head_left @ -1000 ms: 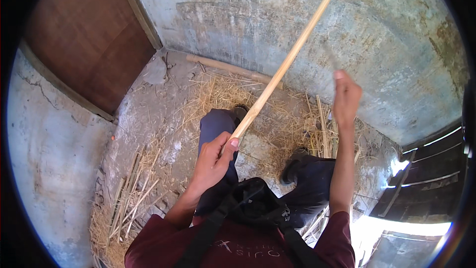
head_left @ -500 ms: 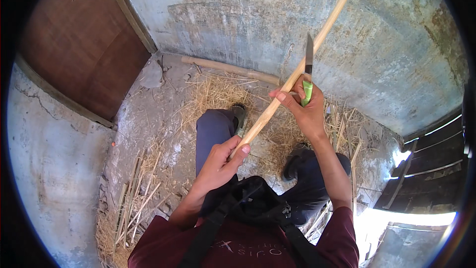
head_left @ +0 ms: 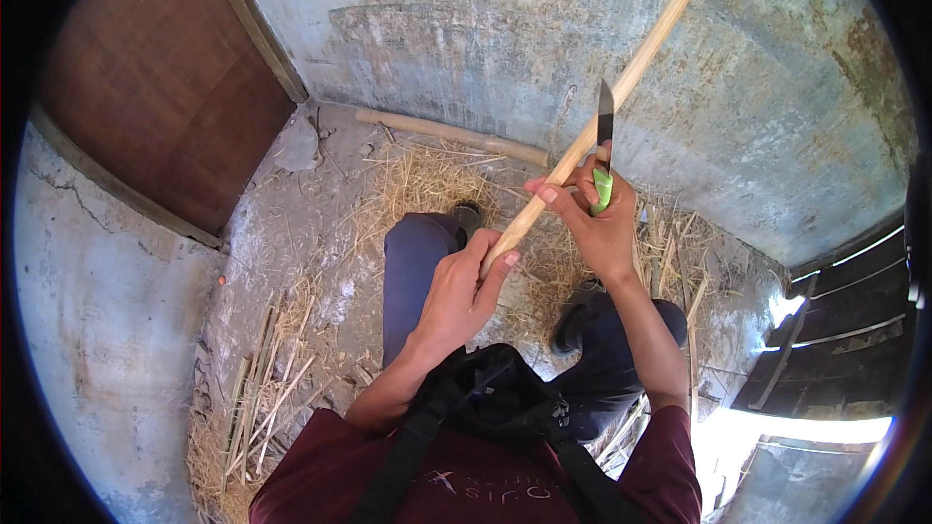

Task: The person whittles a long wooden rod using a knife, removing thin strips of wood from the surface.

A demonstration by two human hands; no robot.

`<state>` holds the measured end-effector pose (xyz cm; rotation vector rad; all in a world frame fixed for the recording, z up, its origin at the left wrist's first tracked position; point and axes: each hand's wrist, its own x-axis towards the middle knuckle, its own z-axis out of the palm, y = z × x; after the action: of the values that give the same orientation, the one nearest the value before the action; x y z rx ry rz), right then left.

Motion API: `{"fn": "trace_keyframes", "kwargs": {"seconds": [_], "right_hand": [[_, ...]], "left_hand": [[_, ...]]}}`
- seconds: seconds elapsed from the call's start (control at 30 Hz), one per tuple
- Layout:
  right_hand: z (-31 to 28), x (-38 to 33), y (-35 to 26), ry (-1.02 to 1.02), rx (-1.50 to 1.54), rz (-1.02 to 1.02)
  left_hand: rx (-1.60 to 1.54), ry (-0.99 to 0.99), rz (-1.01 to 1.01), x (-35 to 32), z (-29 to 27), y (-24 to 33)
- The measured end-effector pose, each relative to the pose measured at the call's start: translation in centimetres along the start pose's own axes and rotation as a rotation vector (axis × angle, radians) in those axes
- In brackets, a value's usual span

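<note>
A long pale wooden stick (head_left: 629,78) slants from my lap up toward the far right. Wrapped round its near end is my left hand (head_left: 464,289), thumb along the top. Further up, my right hand (head_left: 594,209) holds a knife (head_left: 606,116) by its light green handle, blade pointing away from me. The same hand's thumb and fingertips also pinch the stick at about its middle. In this view the blade overlaps the stick's right side; whether it touches the wood I cannot tell.
A thicker pole (head_left: 451,136) lies on the floor along the stained far wall (head_left: 485,29). Straw and shavings (head_left: 417,184) surround my boots. Thin split sticks (head_left: 257,393) are piled at left, with more at right. A brown door panel (head_left: 165,78) stands at the far left.
My left hand has moved up and to the right with the stick, whose far end now reaches farther up and right. My right hand and the knife have shifted slightly down.
</note>
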<state>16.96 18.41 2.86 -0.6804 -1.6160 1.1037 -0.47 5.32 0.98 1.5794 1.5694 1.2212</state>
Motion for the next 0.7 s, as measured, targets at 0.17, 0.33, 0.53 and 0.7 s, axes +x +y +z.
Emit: {"fn": "trace_keyframes", "kwargs": {"seconds": [0.17, 0.33, 0.53, 0.7], "right_hand": [[-1.5, 0.1, -0.9, -0.014, -0.229, -0.293], [-1.5, -0.6, -1.0, -0.15, -0.554, -0.425], [0.0, -1.2, -1.2, -0.18, -0.622, -0.516], [0.4, -1.3, -1.8, -0.21, -0.625, -0.538]], "left_hand": [[-0.106, 0.0, 0.001, -0.4, -0.3, 0.1], [-0.246, -0.014, -0.041, -0.6, -0.8, 0.4], [-0.264, -0.007, -0.008, -0.7, -1.4, 1.8], [-0.182, 0.05, 0.025, -0.9, -1.5, 1.4]]}}
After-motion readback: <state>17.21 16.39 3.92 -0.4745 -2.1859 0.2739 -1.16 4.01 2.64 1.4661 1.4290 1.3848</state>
